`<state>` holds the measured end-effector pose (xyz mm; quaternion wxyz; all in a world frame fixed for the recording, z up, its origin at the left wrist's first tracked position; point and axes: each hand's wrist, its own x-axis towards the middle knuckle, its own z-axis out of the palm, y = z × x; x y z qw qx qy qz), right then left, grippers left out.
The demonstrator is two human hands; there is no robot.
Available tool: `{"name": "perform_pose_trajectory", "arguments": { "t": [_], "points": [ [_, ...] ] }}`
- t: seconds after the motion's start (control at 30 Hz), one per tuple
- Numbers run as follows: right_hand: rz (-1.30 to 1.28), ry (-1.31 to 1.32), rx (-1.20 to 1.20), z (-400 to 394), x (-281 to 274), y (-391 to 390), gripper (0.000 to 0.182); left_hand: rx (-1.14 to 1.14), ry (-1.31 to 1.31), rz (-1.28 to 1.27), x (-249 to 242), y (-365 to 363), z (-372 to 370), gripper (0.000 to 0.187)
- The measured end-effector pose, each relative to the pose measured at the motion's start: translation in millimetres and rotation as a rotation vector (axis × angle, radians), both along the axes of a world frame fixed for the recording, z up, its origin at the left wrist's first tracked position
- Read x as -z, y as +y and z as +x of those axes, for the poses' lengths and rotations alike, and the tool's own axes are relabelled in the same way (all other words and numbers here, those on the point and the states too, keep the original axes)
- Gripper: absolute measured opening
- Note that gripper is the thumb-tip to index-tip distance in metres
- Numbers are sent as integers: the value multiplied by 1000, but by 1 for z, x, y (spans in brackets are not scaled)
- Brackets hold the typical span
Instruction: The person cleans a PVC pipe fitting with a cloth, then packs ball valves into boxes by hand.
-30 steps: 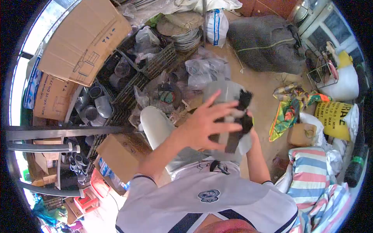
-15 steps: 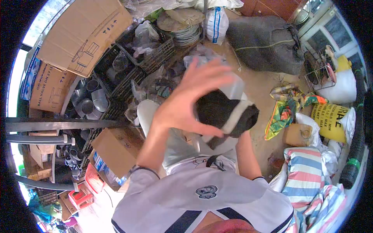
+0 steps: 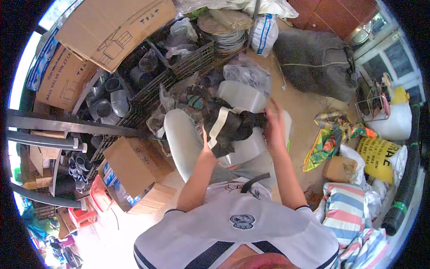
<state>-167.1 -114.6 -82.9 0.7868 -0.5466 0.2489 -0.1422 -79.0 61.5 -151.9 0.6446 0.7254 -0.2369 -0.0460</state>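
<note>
A dark, soft black bundle with a cream strip across its left part is above my lap. My left hand holds its left side, the thumb up along the edge and the other fingers mostly hidden behind it. At the bundle's right end is my right hand, blurred, its fingers pointing up; whether it grips the dark material is unclear. Beneath the bundle lies a translucent whitish plastic container, partly covered. A clear plastic bag rests just beyond it.
Black crates with pipe fittings and bags stand at the upper left. An open cardboard box is beside my left arm. A large grey sack lies at the upper right, with a striped bag at the lower right.
My left hand has moved down from above the bundle to its left side. My right hand, hidden before behind the bundle, now shows at its right end. The bundle has shifted left and spread out.
</note>
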Motion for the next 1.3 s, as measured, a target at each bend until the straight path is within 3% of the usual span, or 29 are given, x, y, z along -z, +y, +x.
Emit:
{"name": "perform_pose_trajectory", "arguments": {
  "t": [0.07, 0.13, 0.17, 0.23, 0.27, 0.3, 0.37, 0.43, 0.47, 0.57, 0.63, 0.73, 0.83, 0.9, 0.93, 0.97, 1.07, 1.1, 1.17, 1.3],
  "points": [
    [-139, -112, 109, -4, -34, 8, 76, 1, -26, 22, -3, 10, 1, 23],
    [-1106, -442, -44, -9, -68, 15, 74, 266, 795, -573, -26, 25, -12, 89],
    [-1100, -445, -51, -8, -90, 24, 74, 267, 965, -776, 9, 20, -8, 90],
    [-1566, -420, -369, -2, -127, 50, 67, 343, 954, -761, -14, 21, -21, 88],
    [-1563, -419, -370, 2, -129, 53, 67, 302, 783, -620, -45, 17, -27, 85],
    [-1612, -362, -352, 11, -131, 53, 62, 91, 982, -681, -55, 11, -30, 79],
    [-1667, -315, -341, 29, -132, 50, 57, 261, 805, -898, -43, 7, -11, 85],
    [-1264, -236, -171, 46, -125, 43, 46, 138, 603, -893, -56, 2, -12, 105],
    [-1250, -344, -18, 56, -120, 43, 39, 118, 556, -818, -69, 2, -11, 107],
    [-1223, -501, -41, 58, -96, 43, 38, 50, 478, -744, -74, 1, -4, 108],
    [-1325, -506, -224, 37, -82, 50, 37, 39, 408, -769, -55, 2, 0, 103],
    [-1421, -570, -370, 32, -91, 48, 42, 15, 665, -904, -62, 5, -4, 106],
    [-1475, -498, -290, 57, -98, 26, 49, -18, 467, -692, -64, 2, -15, 112],
    [-1272, -427, 22, 77, -107, 13, 40, 4, 434, -606, -72, 2, -18, 112],
    [-1072, -386, 60, 81, -106, 8, 39, 10, 476, -650, -87, 1, -22, 112],
    [-1073, -383, 62, 74, -105, 7, 39, 16, 516, -693, -95, 0, -24, 113],
    [-1220, -479, -361, 35, -101, 24, 44, 14, 544, -746, -80, 6, -10, 107],
    [-1217, -480, -363, 22, -100, 29, 44, 32, 572, -817, -73, 9, -7, 104],
    [-1431, -632, -796, 7, -101, 31, 49, -4, 532, -852, -60, 14, 7, 101],
    [-1521, -686, -632, 29, -98, 13, 51, 19, 602, -823, -85, 8, -10, 99]
  ]
}}
